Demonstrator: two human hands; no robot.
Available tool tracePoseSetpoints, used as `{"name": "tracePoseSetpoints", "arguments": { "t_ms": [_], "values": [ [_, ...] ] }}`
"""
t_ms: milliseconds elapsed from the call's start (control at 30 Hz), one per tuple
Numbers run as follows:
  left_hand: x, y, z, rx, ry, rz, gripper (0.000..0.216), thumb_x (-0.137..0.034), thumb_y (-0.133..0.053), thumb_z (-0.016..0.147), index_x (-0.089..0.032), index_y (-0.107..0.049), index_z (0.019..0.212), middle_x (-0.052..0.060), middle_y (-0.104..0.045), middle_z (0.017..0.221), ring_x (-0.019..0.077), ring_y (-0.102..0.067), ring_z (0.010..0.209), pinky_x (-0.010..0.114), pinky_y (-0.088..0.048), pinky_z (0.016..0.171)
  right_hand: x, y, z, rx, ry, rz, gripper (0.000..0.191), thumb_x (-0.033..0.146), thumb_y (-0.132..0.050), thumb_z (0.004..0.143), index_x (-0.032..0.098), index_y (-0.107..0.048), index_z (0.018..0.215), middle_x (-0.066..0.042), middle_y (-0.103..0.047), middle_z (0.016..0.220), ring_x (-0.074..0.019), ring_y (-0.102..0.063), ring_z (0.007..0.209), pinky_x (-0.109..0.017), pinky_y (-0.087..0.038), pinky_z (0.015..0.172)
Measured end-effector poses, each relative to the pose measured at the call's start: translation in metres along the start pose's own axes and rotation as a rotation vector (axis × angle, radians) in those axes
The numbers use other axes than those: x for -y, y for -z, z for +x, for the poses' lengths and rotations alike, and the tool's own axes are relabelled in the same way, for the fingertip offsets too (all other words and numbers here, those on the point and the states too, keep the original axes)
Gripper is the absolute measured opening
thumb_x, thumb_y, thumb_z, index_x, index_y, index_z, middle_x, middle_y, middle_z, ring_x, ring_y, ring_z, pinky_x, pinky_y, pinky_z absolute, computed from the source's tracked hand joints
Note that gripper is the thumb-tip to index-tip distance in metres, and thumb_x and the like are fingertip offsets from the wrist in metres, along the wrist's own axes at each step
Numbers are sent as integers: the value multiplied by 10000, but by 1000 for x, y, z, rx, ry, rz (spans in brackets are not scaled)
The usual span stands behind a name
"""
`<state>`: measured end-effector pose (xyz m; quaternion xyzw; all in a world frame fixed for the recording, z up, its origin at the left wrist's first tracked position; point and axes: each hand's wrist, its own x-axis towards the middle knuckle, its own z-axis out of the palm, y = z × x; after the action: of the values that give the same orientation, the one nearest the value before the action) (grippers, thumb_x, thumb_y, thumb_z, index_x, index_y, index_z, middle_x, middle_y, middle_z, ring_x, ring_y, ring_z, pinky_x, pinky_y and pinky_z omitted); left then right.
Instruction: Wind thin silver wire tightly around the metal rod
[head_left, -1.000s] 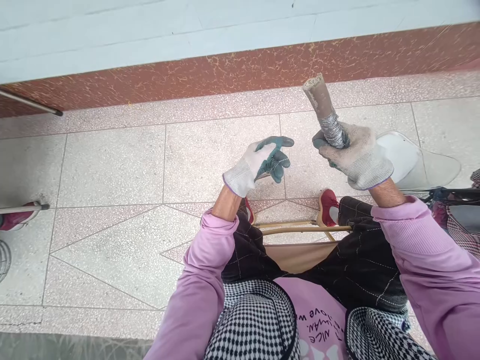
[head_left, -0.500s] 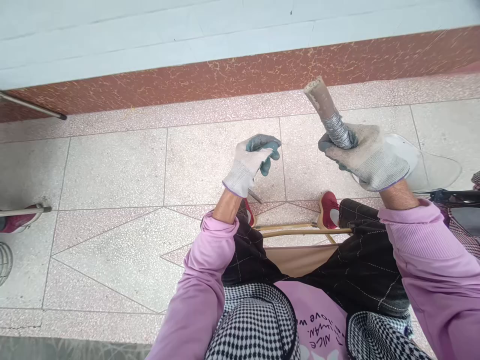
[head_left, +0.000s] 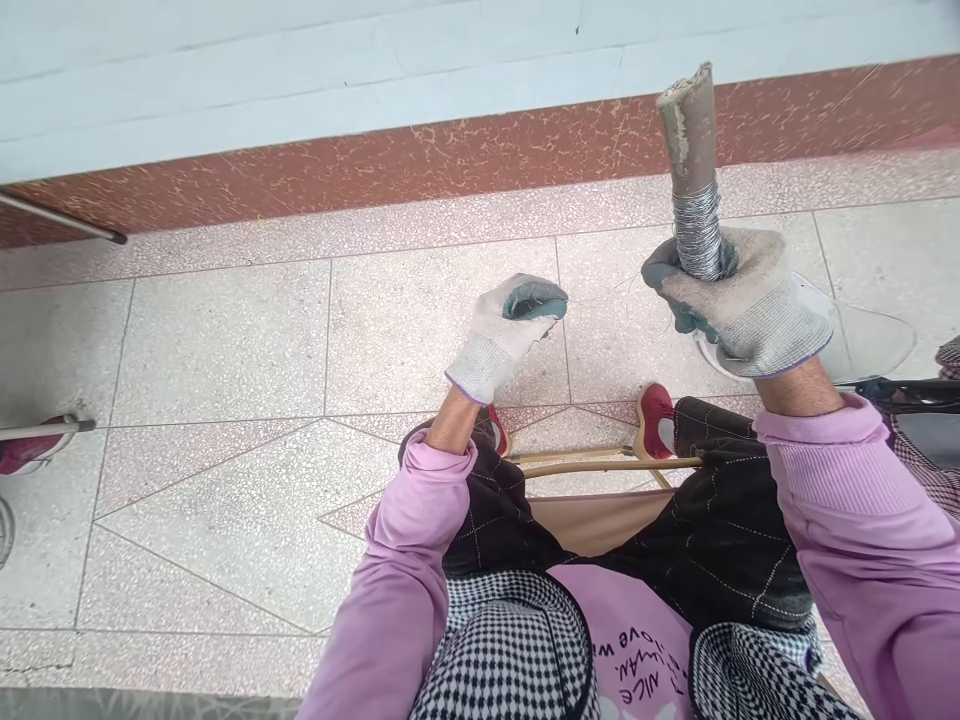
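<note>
My right hand (head_left: 739, 300), in a white knit glove with a grey-green coated palm, is closed around a thick brown stick (head_left: 691, 135) with a rough, broken-looking top end. Thin silvery wire (head_left: 698, 230) is wound in many turns around the stick just above my fist. To the left, my left hand (head_left: 521, 320), gloved the same way, has its fingers curled and pinched together. A very fine strand seems to run from its fingertips toward the stick. Loose wire ends stick out near my right thumb. The inside of my left palm is hidden.
A white round container (head_left: 720, 355) stands partly behind my right wrist. Between my knees is a frame with a tan bar (head_left: 615, 466). Another person's red shoe (head_left: 34, 445) and metal legs are at the left. A wall with a red-brown base (head_left: 375, 165) runs ahead.
My right hand has tilted the stick from leaning left to nearly upright, its top end rising. My left hand has turned slightly; a thin metal rod seen below it earlier no longer shows.
</note>
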<state>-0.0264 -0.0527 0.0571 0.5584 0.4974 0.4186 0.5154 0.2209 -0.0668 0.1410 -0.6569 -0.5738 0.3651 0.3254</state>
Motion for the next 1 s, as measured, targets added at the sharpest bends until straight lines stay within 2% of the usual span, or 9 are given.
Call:
{"name": "tracePoseSetpoints", "arguments": {
  "t_ms": [133, 300, 467, 533, 700, 900, 1000],
  "values": [
    [-4, 5, -1, 22, -50, -125, 161, -239, -833, 791, -164, -790, 928, 71, -784, 1003, 155, -737, 855, 270, -600, 762, 6, -6, 4, -13, -124, 180, 17, 151, -729, 800, 167, -725, 806, 15, -567, 572, -114, -493, 467, -237, -354, 390],
    [-6, 1, -1, -25, 10, -319, 165, -233, -782, 807, -183, -760, 963, 28, -758, 917, 123, -702, 738, 262, -598, 694, 13, -16, 3, -4, -278, 289, 75, 94, -687, 775, 165, -705, 788, 29, -538, 534, -104, -448, 421, -226, -342, 368],
    [-8, -5, -2, -31, 121, -280, 182, -193, -732, 852, -171, -759, 1030, 39, -771, 967, 119, -717, 754, 264, -614, 707, 15, -20, 0, 69, -283, 305, 86, 88, -679, 737, 157, -711, 778, 26, -531, 507, -110, -452, 392, -213, -305, 342],
    [-8, -6, -4, -2, 98, -224, 215, -180, -756, 843, -165, -784, 1056, 50, -780, 988, 132, -732, 785, 273, -615, 725, 16, -20, -1, 54, -284, 322, 70, 88, -685, 765, 156, -703, 772, 32, -514, 505, -103, -442, 398, -210, -303, 345],
    [2, -5, -5, 24, -21, -103, 198, -219, -828, 831, -174, -821, 1024, 79, -813, 1074, 188, -774, 993, 312, -634, 890, 13, -19, 0, 10, -267, 310, 87, 74, -708, 832, 156, -710, 801, 30, -537, 526, -97, -448, 407, -213, -313, 360],
    [5, -1, 3, -29, 67, -165, 156, -234, -746, 915, -154, -766, 1047, 82, -796, 979, 156, -737, 791, 294, -628, 749, 12, -17, 0, -9, -274, 299, 93, 78, -739, 852, 156, -716, 807, 30, -538, 538, -99, -452, 420, -223, -325, 365],
    [0, 0, 3, -32, 12, -113, 176, -210, -739, 936, -162, -772, 1102, 101, -815, 1116, 174, -773, 949, 298, -636, 856, 15, -16, -1, -16, -287, 293, 93, 76, -718, 849, 159, -710, 806, 34, -527, 531, -96, -444, 414, -222, -325, 368]
  ]
}}
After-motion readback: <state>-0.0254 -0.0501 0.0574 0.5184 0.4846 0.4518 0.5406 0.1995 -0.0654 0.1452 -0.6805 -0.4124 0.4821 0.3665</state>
